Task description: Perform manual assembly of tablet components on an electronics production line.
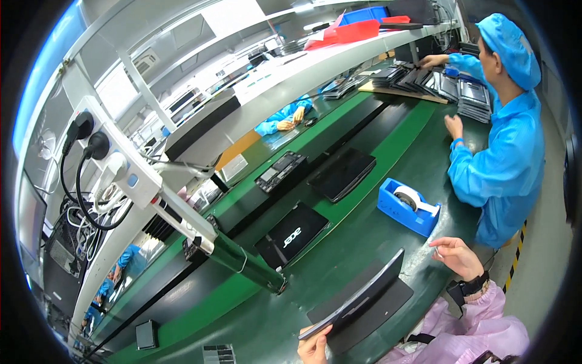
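My left hand grips the lower left end of a thin dark tablet, tilted up on its edge and seen almost side-on. Beneath it a black mat lies on the green bench. My right hand is raised off the tablet's far end, with thumb and forefinger drawn together; whatever they pinch, if anything, is too small to make out. Just beyond that hand stands a blue tape dispenser with a roll of tape in it.
On the dark line beyond lie a black tablet, another dark tablet and an opened device. A post with sockets rises at left. At right, a co-worker in blue reaches toward stacked panels.
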A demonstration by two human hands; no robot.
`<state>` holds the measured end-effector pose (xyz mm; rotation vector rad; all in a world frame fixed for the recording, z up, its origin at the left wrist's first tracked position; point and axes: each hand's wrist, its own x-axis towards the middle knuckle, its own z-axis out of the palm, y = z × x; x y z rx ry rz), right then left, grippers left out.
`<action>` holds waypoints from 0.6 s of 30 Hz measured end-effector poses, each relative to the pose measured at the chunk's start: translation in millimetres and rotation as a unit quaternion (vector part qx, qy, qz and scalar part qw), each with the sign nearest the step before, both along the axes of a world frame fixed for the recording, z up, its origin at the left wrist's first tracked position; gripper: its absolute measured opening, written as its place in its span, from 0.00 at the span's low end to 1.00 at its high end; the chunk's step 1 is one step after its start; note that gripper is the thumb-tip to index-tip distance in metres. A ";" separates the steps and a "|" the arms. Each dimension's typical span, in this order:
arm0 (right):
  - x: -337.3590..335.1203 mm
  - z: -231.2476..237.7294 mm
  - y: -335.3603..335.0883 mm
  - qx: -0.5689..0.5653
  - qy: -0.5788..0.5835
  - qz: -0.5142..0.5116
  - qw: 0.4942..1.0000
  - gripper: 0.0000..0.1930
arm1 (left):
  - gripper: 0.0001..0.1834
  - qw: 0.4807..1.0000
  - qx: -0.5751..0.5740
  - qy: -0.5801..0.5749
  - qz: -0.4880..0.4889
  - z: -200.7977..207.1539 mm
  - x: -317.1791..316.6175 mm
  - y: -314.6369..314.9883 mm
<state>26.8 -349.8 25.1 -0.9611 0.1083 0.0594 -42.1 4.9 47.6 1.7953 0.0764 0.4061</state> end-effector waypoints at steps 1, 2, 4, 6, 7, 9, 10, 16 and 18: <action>-0.3 5.9 4.5 0.006 -0.016 0.017 1.000 0.10 | 0.13 1.000 0.003 -0.005 -0.006 -1.4 1.1 -0.8; 1.8 5.5 5.8 0.008 -0.014 0.023 1.000 0.10 | 0.13 1.000 0.005 -0.009 -0.013 -1.4 0.9 -1.2; 5.4 4.4 6.6 0.010 -0.083 0.100 0.991 0.08 | 0.13 1.000 -0.005 0.010 -0.016 2.7 -0.4 -2.5; 6.5 12.1 14.6 0.018 -0.094 0.110 0.989 0.07 | 0.12 1.000 -0.017 0.005 -0.026 6.6 -1.6 -4.4; 6.6 18.0 19.8 0.025 -0.106 0.117 0.987 0.06 | 0.12 1.000 -0.017 0.006 -0.022 2.8 -2.2 -1.8; 6.8 31.9 30.1 0.024 -0.111 0.106 0.988 0.06 | 0.12 1.000 0.019 0.009 -0.013 -9.8 -2.0 5.9; 5.6 40.7 35.1 0.022 -0.117 0.090 0.989 0.06 | 0.12 1.000 0.017 0.013 -0.010 -10.7 -1.7 6.5; 4.2 104.5 98.3 -0.083 -0.240 0.089 0.963 0.02 | 0.12 0.993 0.024 -0.108 -0.047 -19.5 13.4 15.0; 6.5 110.4 117.4 -0.174 -0.295 0.130 0.930 0.04 | 0.11 0.996 -0.008 -0.076 -0.055 -14.3 14.0 12.8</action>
